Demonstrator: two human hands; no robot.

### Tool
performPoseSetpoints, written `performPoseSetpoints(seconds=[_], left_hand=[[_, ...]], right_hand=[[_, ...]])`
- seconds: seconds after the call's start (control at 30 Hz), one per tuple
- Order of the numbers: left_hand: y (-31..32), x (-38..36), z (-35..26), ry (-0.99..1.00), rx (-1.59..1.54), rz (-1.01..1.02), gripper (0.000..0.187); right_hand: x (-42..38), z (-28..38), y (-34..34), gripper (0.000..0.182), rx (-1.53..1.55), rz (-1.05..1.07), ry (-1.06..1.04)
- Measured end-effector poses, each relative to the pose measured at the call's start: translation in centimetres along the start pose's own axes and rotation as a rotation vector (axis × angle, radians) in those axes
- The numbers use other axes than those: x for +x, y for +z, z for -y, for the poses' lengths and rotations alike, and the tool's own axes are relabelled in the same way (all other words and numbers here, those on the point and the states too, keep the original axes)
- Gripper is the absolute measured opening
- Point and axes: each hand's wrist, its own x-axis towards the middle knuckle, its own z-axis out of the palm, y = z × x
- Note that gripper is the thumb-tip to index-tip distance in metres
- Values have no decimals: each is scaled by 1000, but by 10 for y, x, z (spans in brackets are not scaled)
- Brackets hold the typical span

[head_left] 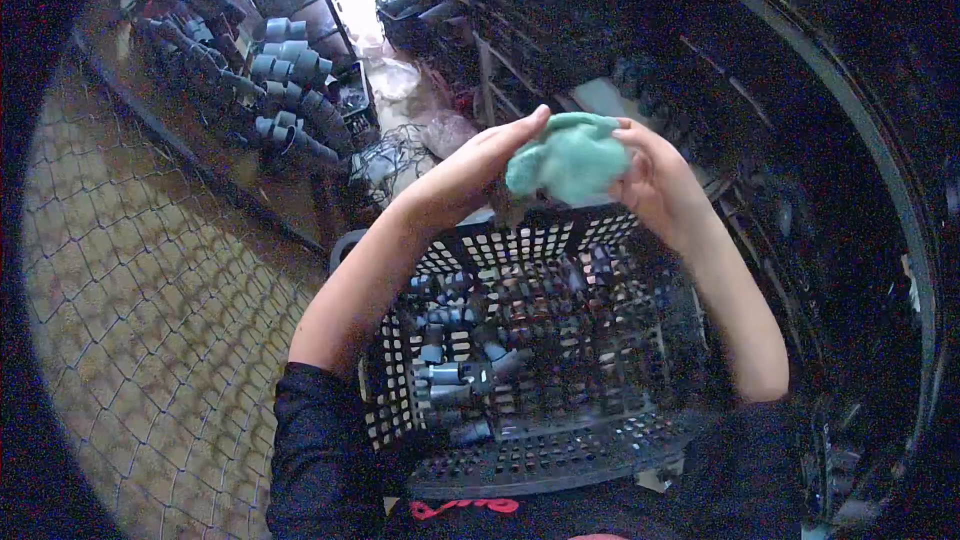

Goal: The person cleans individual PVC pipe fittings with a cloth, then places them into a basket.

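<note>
A crumpled green cloth [578, 165] is held up between my two hands, above the far rim of a black plastic crate [520, 245]. My left hand [492, 158] grips the cloth's left side, thumb on top, its other fingers mostly hidden. On the right side, my right hand [652, 180] has its fingers curled round the cloth's edge. Whether anything is wrapped inside the cloth cannot be seen. Below, grey pipe fittings [447, 374] lie in the crate's left part, close to my body.
Wire mesh fencing [170, 330] runs along the left. Grey pipe fittings [285, 65] are stacked on a rack beyond it. Plastic bags [395, 80] and tangled wire [385, 155] lie in the narrow passage ahead. Dark shelving [500, 50] lines the right side.
</note>
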Motion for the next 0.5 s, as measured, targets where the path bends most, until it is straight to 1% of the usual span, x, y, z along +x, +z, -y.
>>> performPoseSetpoints(seconds=[0.03,0.07,0.13,0.17,0.2,0.27,0.3,0.33,0.4,0.43,0.47,0.5], left_hand=[[-3,15,11,28,-120,-11,43],[-11,19,18,64,27,-18,42],[-5,6,11,128,313,-34,40],[3,1,7,172,275,-51,37],[10,0,3,280,217,-11,37],[22,-8,-8,385,155,-41,39],[27,-13,-15,377,84,-13,35],[31,-15,-18,401,132,-66,34],[42,-16,-20,451,224,-163,33],[42,-11,-17,500,262,-159,32],[47,-10,-14,516,329,-205,32],[50,-7,-9,581,396,-222,32]], right_hand=[[-3,3,-4,29,28,-20,33],[-5,4,-6,29,19,-12,15],[-8,3,-9,30,1,4,-9],[-9,1,-11,29,-9,11,-10],[-12,-3,-9,29,-141,-61,-73],[-20,-11,1,29,-406,-197,-207],[-19,-18,-1,30,-622,-259,-434],[-21,-28,1,26,-720,-387,-662],[-31,-28,5,23,-887,-359,-866],[-38,-26,14,25,-915,-285,-887],[-40,-30,13,32,-827,-155,-726],[-40,-33,22,35,-673,-107,-663]])
